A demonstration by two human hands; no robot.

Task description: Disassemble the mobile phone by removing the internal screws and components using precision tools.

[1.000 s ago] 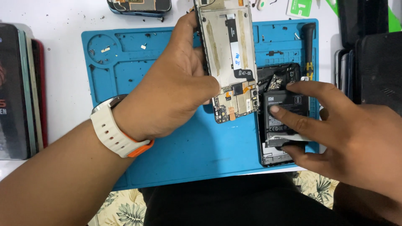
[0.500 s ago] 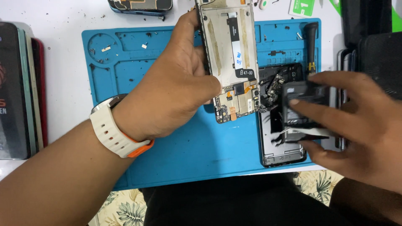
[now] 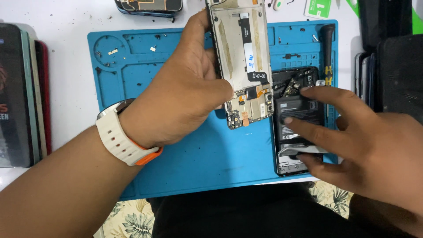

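— What have the hands got?

— The left hand (image 3: 185, 101) is closed around a stripped phone frame (image 3: 242, 61), tilted above the blue repair mat (image 3: 194, 158). The right hand (image 3: 365, 145) has its fingers spread, pressing the black battery (image 3: 296, 115) into the open phone body (image 3: 294, 145) at the mat's right edge.

— Risks?

— Hard pressure could bend the battery, I'd say. The frame's exposed board (image 3: 249, 108) might knock the body. Loose screws (image 3: 110, 52) could scatter.
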